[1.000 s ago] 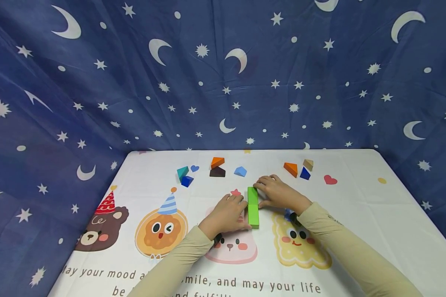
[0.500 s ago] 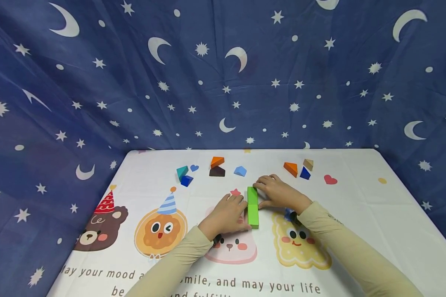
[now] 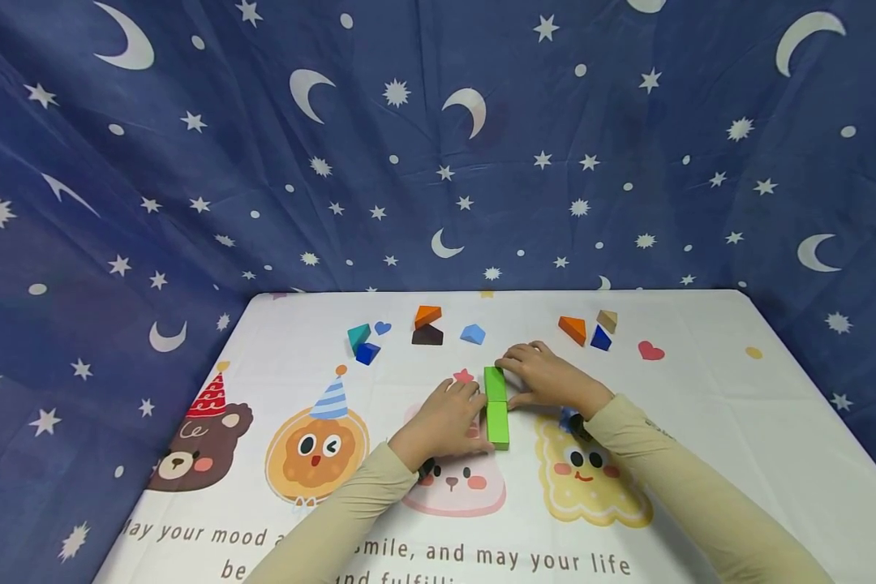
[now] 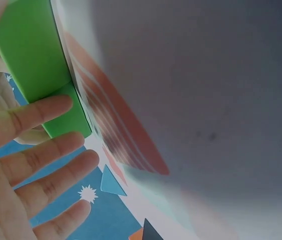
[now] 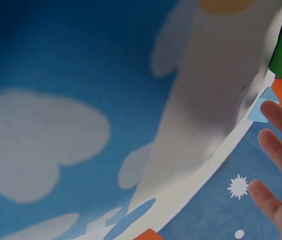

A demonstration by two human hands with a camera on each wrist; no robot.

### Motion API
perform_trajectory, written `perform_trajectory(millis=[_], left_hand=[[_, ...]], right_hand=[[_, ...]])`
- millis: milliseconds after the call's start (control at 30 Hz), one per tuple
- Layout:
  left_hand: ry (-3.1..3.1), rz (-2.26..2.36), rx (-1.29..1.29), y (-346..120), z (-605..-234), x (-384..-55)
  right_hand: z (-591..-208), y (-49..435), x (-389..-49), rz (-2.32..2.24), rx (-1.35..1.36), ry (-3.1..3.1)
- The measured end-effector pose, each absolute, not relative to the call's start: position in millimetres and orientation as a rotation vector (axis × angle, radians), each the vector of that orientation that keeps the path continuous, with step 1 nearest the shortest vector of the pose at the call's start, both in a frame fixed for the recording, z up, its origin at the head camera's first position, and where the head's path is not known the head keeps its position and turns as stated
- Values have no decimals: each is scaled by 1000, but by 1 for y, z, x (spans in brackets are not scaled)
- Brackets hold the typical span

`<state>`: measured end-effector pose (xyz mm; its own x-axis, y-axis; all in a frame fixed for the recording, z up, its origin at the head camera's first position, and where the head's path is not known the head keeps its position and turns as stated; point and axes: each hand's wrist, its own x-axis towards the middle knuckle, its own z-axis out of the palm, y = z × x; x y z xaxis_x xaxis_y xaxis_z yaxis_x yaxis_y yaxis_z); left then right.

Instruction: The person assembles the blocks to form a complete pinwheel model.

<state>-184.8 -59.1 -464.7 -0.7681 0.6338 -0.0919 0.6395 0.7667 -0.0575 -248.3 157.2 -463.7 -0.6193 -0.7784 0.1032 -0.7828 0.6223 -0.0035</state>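
Two bright green rectangular blocks lie end to end in a line pointing away from the person: a near green block [image 3: 498, 427] and a far green block [image 3: 494, 384]. My left hand [image 3: 444, 418] holds the near one, thumb at its near end and index finger along its left side by the seam. In the left wrist view the other fingers [image 4: 55, 187] are spread and extended past the blocks. From the right, my right hand [image 3: 551, 380] holds the far green block, index finger at its far end and thumb at its right side near the seam.
Toward the back lie a teal block [image 3: 358, 337], a blue block [image 3: 367, 354], an orange block [image 3: 427, 315], a dark brown block [image 3: 427, 335], a light blue block [image 3: 473, 334], another orange block [image 3: 573, 329], a dark blue block [image 3: 601, 338] and a beige block [image 3: 607, 320].
Both hands and the two green blocks stay in place. Only the head view shifts very slightly.
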Motion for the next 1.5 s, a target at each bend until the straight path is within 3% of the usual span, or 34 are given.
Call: perform_trajectory(millis=[1500], left_hand=[[2906,-118,1073,-61,-460,-181]], right_hand=[[-462,152,-242,65,1291,-2744]])
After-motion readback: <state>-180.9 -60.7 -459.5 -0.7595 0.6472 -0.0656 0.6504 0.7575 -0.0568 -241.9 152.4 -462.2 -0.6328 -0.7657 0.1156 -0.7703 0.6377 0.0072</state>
